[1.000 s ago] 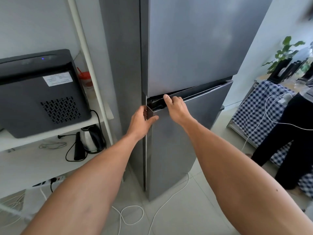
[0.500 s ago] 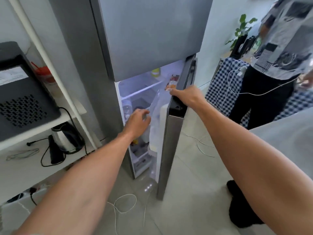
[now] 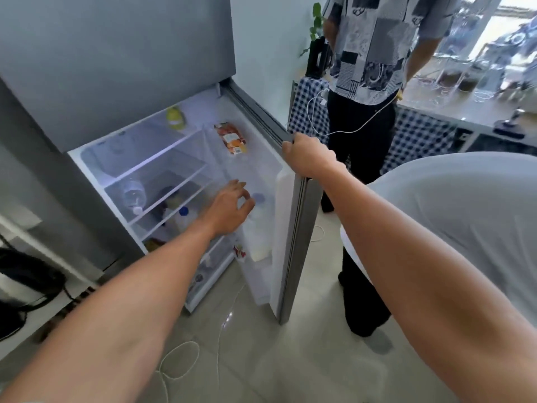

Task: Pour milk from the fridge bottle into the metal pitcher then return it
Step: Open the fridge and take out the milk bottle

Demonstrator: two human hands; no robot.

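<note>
The grey fridge's lower door [image 3: 293, 242] stands wide open. My right hand [image 3: 309, 157] grips the door's top edge. In the door rack stands a milk bottle [image 3: 258, 237], white with a pale blue cap. My left hand [image 3: 229, 207] hovers just left of its cap with fingers spread, holding nothing. A second white bottle with a blue cap [image 3: 183, 212] sits on a lower shelf inside. The metal pitcher is not in view.
A clear water bottle [image 3: 133, 195] lies on a shelf, a yellow-green jar [image 3: 175, 117] sits at the top, and an orange packet [image 3: 231, 138] is in the door. A person [image 3: 369, 82] stands right behind the door. White cables [image 3: 177, 362] trail on the floor. A kettle [image 3: 26, 283] sits left.
The fridge door went from closed to wide open, pulled by my right hand. My left hand left the door edge and reached inside toward the milk bottle.
</note>
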